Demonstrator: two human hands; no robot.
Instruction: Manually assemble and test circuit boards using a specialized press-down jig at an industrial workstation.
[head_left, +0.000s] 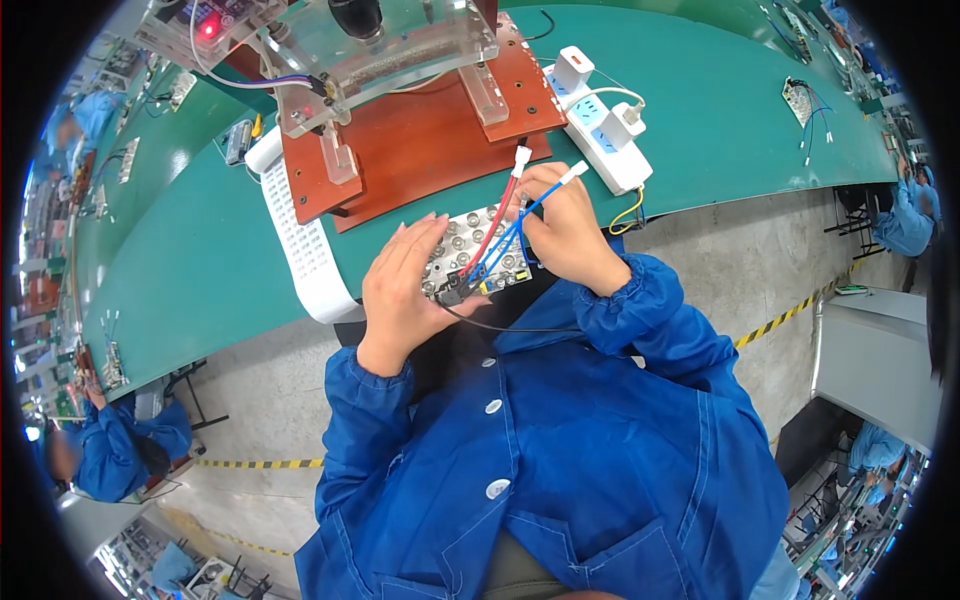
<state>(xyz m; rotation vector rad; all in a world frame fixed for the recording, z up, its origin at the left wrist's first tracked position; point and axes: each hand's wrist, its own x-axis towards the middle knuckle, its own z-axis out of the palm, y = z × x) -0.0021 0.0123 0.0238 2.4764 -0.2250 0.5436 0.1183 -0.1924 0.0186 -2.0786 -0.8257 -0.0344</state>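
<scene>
A circuit board with rows of round metallic parts is held over the near edge of the green table. My left hand grips its left side, fingers along the far edge and thumb at the near edge. Red wires and blue wires rise from the board's near part and end in white connectors. At its right far corner, my right hand is closed with fingertips pinched together behind the wires. What they pinch is too hidden to tell.
Just beyond the board stands a clear acrylic fixture on a reddish-brown base. A white power strip with plugs lies to its right, a white printed sheet to its left. More wired boards lie farther along the green table. Other people sit at both sides.
</scene>
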